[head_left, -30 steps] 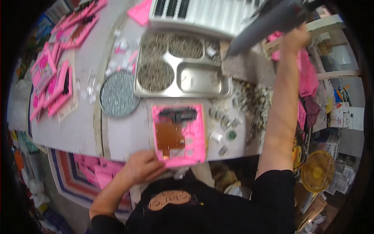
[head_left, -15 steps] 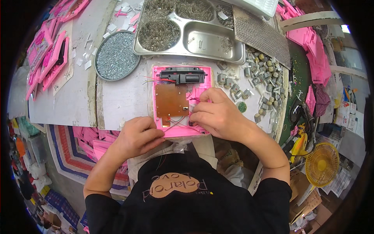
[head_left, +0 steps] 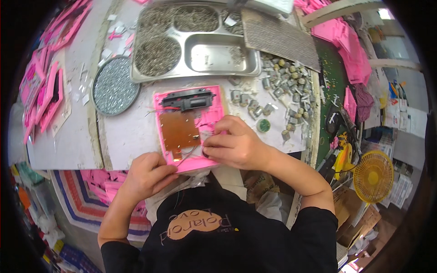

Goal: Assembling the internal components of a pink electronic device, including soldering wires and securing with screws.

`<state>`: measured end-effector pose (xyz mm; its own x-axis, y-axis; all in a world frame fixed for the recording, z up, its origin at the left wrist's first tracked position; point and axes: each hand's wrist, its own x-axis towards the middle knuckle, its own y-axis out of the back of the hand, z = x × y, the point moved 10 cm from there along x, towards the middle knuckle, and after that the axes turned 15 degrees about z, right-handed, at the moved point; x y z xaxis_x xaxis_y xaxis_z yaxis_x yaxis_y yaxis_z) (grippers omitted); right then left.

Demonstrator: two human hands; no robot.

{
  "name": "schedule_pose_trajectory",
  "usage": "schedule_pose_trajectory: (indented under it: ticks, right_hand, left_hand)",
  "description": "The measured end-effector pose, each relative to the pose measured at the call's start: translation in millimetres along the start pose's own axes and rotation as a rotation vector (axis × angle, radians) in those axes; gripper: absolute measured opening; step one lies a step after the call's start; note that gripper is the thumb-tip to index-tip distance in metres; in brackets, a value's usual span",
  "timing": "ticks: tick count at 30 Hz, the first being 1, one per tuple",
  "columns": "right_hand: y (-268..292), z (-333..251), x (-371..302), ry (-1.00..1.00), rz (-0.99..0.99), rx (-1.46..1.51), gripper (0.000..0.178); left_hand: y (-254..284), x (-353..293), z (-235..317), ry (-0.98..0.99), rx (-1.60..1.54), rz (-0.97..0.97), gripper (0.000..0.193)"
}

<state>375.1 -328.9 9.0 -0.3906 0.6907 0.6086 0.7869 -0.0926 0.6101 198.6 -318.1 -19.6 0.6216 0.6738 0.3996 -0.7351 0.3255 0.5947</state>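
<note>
A pink plastic housing (head_left: 218, 98) lies before me, its inner side up. Inside it sit a black plastic mechanism (head_left: 198, 101) along the far end and a brown circuit board (head_left: 177, 129) in the middle. Thin wires (head_left: 187, 155) run across the near part. My left hand (head_left: 151, 175) is closed on the housing's near left corner, thumb and fingers at the rim. My right hand (head_left: 234, 142) reaches in over the right side, its fingers pinched together near the board's right edge. A small dark part shows under those fingertips, too covered to name.
Beyond the housing stands a metal compartment tray (head_left: 191, 73) of springs, beside a round dish (head_left: 93, 93) of screws. Small grey motors (head_left: 255, 110) lie scattered at the right, near a round green piece (head_left: 263, 125). Pink housings (head_left: 43, 98) pile up at far left; a yellow fan (head_left: 373, 176) stands right.
The whole view has shifted, so the bench appears further left and slightly turned. Both hands stay at the same parts of the housing; the right fingers have moved only a little.
</note>
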Motion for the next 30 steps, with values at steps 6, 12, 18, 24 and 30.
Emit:
schedule_pose_trajectory:
  ticks: [6, 12, 18, 24, 30]
  right_hand:
    - [90.4, 75.0, -9.5, -0.311, 0.146, -0.284, 0.019]
    - [107.5, 131.2, -28.4, -0.695, 0.097, -0.618, 0.019]
    - [84.6, 156.5, -16.2, -0.805, -0.181, -0.793, 0.026]
    - [81.7, 151.8, -4.7, -0.763, -0.341, -0.832, 0.024]
    - [86.0, 143.3, -12.5, -0.700, -0.354, -0.907, 0.022]
  left_hand:
    - [-3.3, 5.4, 4.9, -0.045, 0.029, -0.096, 0.025]
    - [-8.8, 34.7, 15.2, 0.024, 0.046, -0.399, 0.024]
    - [2.8, 160.3, -30.5, 0.004, 0.224, -0.213, 0.010]
    - [-67.8, 240.8, -72.7, -0.365, 0.552, -0.255, 0.007]
    - [-65.8, 241.3, -61.0, -0.334, 0.526, -0.181, 0.007]
